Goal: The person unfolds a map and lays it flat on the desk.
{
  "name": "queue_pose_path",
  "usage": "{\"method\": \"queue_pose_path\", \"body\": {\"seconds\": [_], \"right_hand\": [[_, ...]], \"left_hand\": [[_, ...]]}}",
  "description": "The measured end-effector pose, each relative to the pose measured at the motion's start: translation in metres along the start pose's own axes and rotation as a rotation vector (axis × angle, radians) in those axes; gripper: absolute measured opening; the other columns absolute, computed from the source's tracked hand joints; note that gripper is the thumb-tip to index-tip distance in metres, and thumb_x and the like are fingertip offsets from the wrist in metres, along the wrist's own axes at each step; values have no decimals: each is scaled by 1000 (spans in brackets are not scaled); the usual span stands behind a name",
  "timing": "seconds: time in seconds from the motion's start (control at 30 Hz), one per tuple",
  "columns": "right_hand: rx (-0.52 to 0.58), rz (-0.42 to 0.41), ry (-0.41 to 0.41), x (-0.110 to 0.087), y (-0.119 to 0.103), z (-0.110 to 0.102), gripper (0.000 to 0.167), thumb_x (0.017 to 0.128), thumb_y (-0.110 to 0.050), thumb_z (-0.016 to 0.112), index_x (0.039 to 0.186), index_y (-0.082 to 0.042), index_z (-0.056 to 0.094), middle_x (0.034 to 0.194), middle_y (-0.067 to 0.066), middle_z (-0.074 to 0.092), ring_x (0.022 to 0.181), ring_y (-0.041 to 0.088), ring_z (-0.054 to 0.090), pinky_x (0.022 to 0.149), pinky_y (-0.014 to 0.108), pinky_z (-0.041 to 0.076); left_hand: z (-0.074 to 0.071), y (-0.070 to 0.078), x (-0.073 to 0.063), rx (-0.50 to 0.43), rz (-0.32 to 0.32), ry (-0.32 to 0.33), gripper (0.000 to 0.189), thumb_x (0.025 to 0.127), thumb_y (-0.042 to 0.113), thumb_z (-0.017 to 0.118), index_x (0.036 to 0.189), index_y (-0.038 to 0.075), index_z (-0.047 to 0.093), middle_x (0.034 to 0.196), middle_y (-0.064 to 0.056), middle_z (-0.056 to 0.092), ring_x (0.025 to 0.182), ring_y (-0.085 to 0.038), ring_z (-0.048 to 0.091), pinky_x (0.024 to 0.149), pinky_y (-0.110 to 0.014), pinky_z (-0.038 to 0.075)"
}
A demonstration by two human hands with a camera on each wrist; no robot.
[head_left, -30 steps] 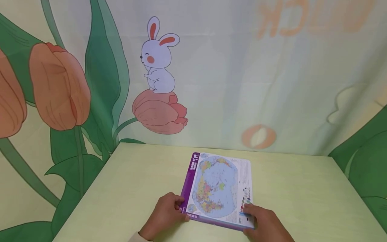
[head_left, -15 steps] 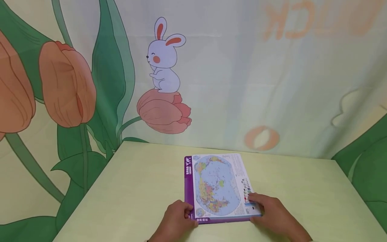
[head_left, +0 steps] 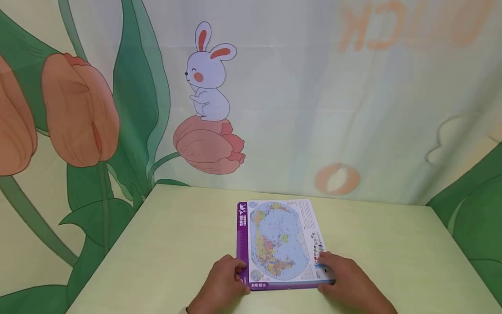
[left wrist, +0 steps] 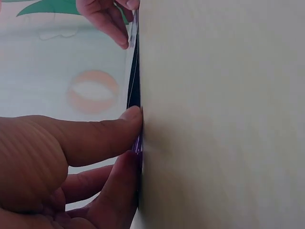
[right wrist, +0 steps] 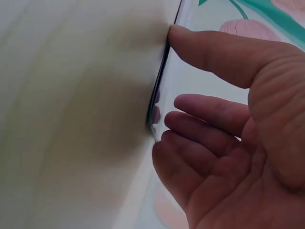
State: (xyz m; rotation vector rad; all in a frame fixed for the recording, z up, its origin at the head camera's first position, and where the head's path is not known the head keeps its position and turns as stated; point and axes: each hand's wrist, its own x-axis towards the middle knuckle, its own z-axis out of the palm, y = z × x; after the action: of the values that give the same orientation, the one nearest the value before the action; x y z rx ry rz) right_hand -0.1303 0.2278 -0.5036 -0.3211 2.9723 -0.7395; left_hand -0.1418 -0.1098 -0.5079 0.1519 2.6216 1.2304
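A flat world map [head_left: 278, 240] with a purple band along its left and near edges lies on the table, its print turned sideways. Its near edge shows blue and purple layers; I cannot tell how many sheets there are. My left hand [head_left: 223, 281] grips the near left corner, and in the left wrist view its thumb and fingers [left wrist: 126, 117] meet the map's thin edge. At the near right corner my right hand [head_left: 351, 279] holds the map between thumb and forefinger. The right wrist view shows its other fingers [right wrist: 205, 124] loosely bent below the thumb.
A pale yellow-green table [head_left: 176, 226] surrounds the map on all sides. Behind it hangs a cloth backdrop [head_left: 282, 96] printed with tulips, leaves and a white rabbit.
The map has turned slightly counterclockwise, its far end swinging left, with both hands staying at its near corners. During the last half second it has hardly moved on the table.
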Motion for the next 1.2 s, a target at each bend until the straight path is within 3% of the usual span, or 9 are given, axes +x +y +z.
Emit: {"method": "queue_pose_path", "body": {"seconds": [0.13, 0.3, 0.53, 0.97, 1.2], "right_hand": [[-64, -79, 8, 3, -15, 3, 61, 76, -27, 93, 131, -7, 73, 144, 6, 68, 132, 31, 66, 108, 50, 53], [-67, -170, -33, 12, -35, 13, 59, 78, -28, 91, 128, -4, 73, 142, 10, 68, 134, 35, 63, 110, 54, 51], [-92, -239, -120, 26, -67, 28, 60, 82, -34, 88, 133, -8, 72, 147, 8, 66, 138, 32, 61, 113, 53, 49], [-137, -314, -159, 46, -105, 53, 68, 84, -40, 87, 142, -12, 67, 150, 2, 64, 137, 27, 62, 116, 43, 49], [-159, -411, -183, 51, -119, 59, 51, 89, -40, 85, 133, -19, 71, 153, -2, 59, 131, 22, 65, 112, 40, 52]], "left_hand": [[-5, 1, 2, 30, 24, 1, 57, 73, 2, 95, 123, -8, 71, 94, -6, 55, 87, -19, 54, 73, -26, 50], [-8, -1, 5, 71, 76, -19, 61, 70, 5, 98, 124, -7, 71, 93, -5, 55, 85, -17, 53, 71, -23, 48], [-9, -2, 7, 70, 98, -36, 62, 70, 4, 97, 125, -8, 71, 95, -5, 55, 86, -17, 53, 71, -23, 47], [-10, -3, 6, 57, 163, -53, 57, 72, 2, 96, 122, -9, 71, 95, -5, 57, 82, -14, 54, 68, -21, 47], [-12, -5, 6, 23, 214, -68, 52, 73, -1, 93, 120, -9, 73, 94, -6, 58, 81, -13, 56, 67, -20, 48]]}}
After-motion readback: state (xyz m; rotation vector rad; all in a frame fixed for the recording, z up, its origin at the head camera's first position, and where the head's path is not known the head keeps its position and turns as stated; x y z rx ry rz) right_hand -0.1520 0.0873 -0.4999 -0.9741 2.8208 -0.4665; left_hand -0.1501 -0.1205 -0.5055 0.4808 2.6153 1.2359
